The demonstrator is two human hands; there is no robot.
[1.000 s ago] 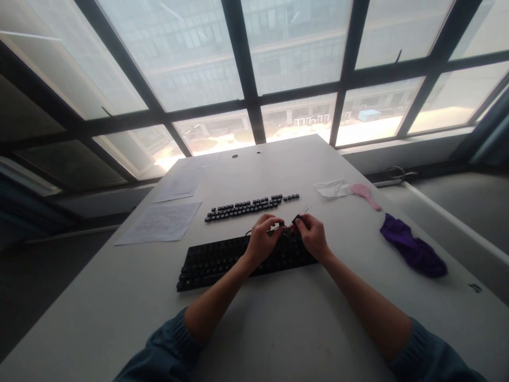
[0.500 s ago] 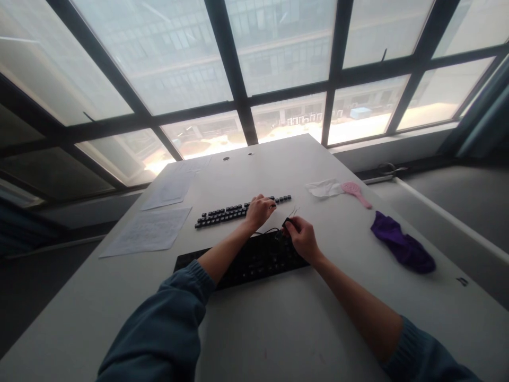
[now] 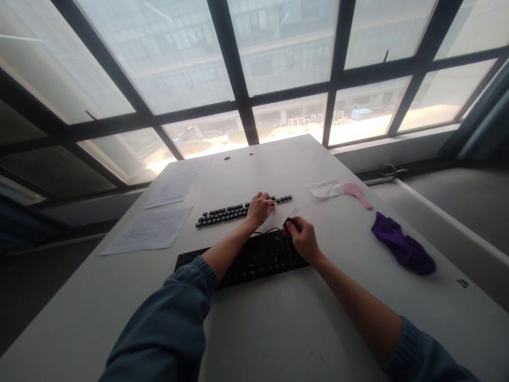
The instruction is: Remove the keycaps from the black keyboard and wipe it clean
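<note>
A black keyboard [image 3: 242, 262] lies on the white table [image 3: 278, 329] in front of me. Beyond it, several loose black keycaps [image 3: 222, 213] are laid out in rows. My left hand [image 3: 260, 208] reaches over the right end of those rows, its fingers curled down on the keycaps. My right hand [image 3: 302, 237] hovers at the keyboard's far right corner, closed on a small black keycap puller [image 3: 289, 220] with thin wire prongs pointing away from me.
Paper sheets [image 3: 149, 229] lie at the left. At the right are a white tissue [image 3: 324, 188], a pink brush [image 3: 356, 192] and a purple cloth [image 3: 401, 248]. A wall of large windows rises beyond the table's far edge.
My left hand left the puller and reached forward to the rows of loose keycaps. My right hand stayed at the keyboard's corner with the puller.
</note>
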